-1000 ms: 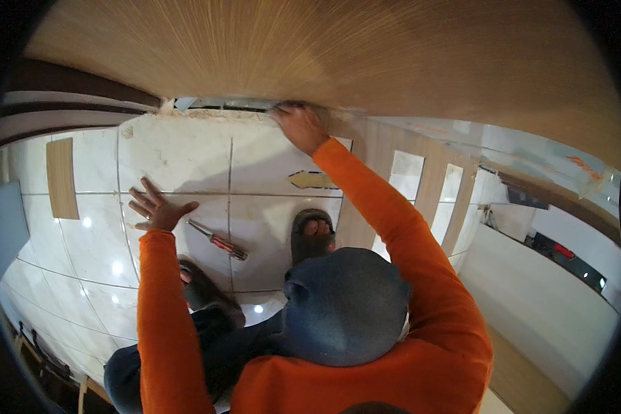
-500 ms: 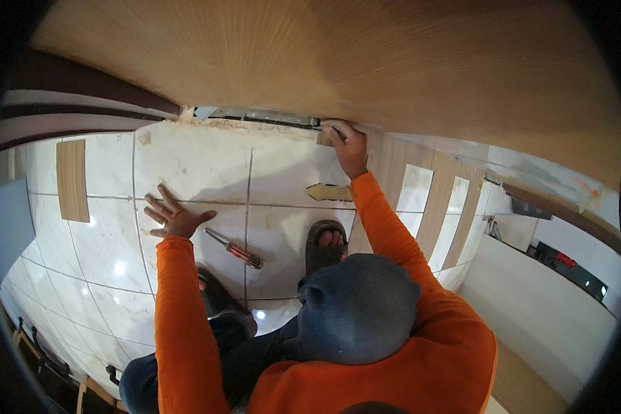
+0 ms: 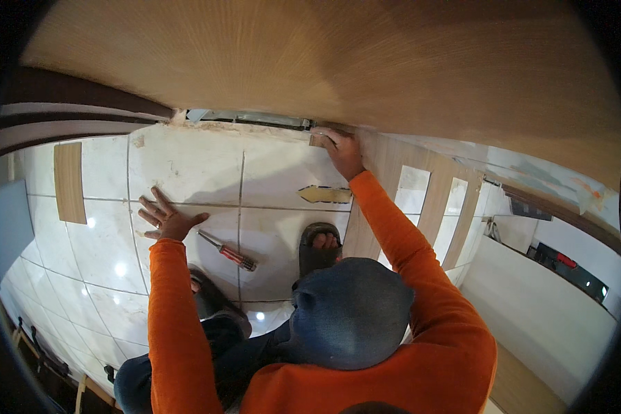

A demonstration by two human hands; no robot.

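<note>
**Right hand at the foot of the wood panel; left hand spread on the floor**

Nearest the body, a knee in blue jeans [image 3: 352,310] stands up between two arms in orange sleeves. Both feet wear dark sandals [image 3: 317,257] and are planted on the white tile floor [image 3: 186,165]. A screwdriver [image 3: 232,255] with a red and dark handle lies loose between the feet and the left hand, and neither hand touches it.

The left hand [image 3: 167,217] has its fingers spread and holds nothing; it appears to rest on the tiles as a prop. The screwdriver lies just beside its thumb.

Farther out, past a pale yellow arrow-shaped patch [image 3: 324,195] on the floor, the right hand [image 3: 343,152] is at the base of the upright wood panel [image 3: 310,62]. Its fingers are bent over a small piece of wood [image 3: 317,140] at the right end of a narrow slot [image 3: 255,125]. Whether they grip that piece or only press on it cannot be told.

In the inspector's judgement, the step in hand is close handwork at the slot's end. The next move calls for a steady right hand and fingertips clear of the slot's rough edge, with the left hand bearing weight.

To the right, wood-coloured planks [image 3: 374,183] lie over the tiles. On the far left are a loose wood strip [image 3: 69,183] and a blue-grey board [image 3: 8,221].
</note>
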